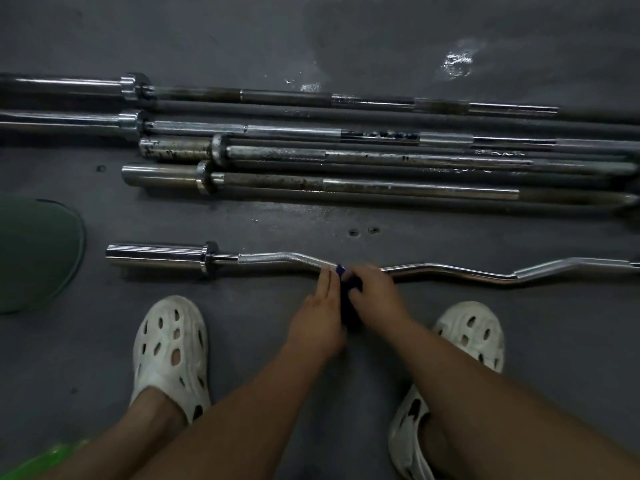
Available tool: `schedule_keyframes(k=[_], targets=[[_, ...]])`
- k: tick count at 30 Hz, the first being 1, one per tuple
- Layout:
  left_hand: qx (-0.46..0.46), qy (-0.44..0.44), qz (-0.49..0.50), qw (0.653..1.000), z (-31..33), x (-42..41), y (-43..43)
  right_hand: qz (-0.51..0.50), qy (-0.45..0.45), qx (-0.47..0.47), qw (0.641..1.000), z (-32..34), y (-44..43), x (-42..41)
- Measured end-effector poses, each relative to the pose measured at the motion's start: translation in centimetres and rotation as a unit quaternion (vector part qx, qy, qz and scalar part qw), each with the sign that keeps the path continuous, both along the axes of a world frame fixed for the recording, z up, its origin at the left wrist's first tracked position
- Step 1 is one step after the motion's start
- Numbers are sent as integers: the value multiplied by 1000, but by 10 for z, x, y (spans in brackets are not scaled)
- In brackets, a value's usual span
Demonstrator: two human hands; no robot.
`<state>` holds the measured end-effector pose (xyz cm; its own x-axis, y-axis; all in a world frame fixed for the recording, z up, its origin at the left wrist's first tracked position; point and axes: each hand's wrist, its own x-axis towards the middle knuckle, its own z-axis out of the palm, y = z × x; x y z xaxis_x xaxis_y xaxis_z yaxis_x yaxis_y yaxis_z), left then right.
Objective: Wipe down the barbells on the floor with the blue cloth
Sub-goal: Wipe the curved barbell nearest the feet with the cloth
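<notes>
Green pad [34, 251], far left, well apart. Curl barbell [270, 257], nearest the feet: left hand [320, 317], fingers straight, touching its shaft; blue cloth [348, 299] bunched between the hands at the bar; right hand [375, 292], fingers curled round it. Straight barbells [363, 157] beyond, spotted, seemingly unwiped. Most work apparently remains.

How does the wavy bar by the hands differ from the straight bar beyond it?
The wavy bar zigzags; the straight bar runs true. The wavy bar shines; the straight bar shows rusty patches. The wavy bar lies alone, the blue cloth held on it; the straight bar adjoins other bars. Both lie on the floor.
</notes>
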<state>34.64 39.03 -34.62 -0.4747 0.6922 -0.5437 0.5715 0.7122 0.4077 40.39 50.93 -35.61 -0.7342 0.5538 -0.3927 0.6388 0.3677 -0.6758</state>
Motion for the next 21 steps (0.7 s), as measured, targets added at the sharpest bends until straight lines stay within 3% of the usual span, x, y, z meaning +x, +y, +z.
schedule_keyframes(k=[2,3,5,6,10,15,21], targets=[[15,-35,43,998,7,8,3,-206,39,-145,967,16,2,-5],[51,-59,84,993,12,11,5,-297,55,-234,924,25,3,-4],[154,-98,181,966,28,17,11,-372,80,-380,843,42,3,0],[196,-110,228,947,38,20,14,-365,81,-406,834,53,5,4],[304,-169,351,869,87,37,22,-300,44,-338,891,99,10,32],[356,-195,339,848,136,71,26,-282,128,-468,828,136,-4,79],[325,-182,272,887,145,94,23,-296,155,-333,882,152,-5,117]])
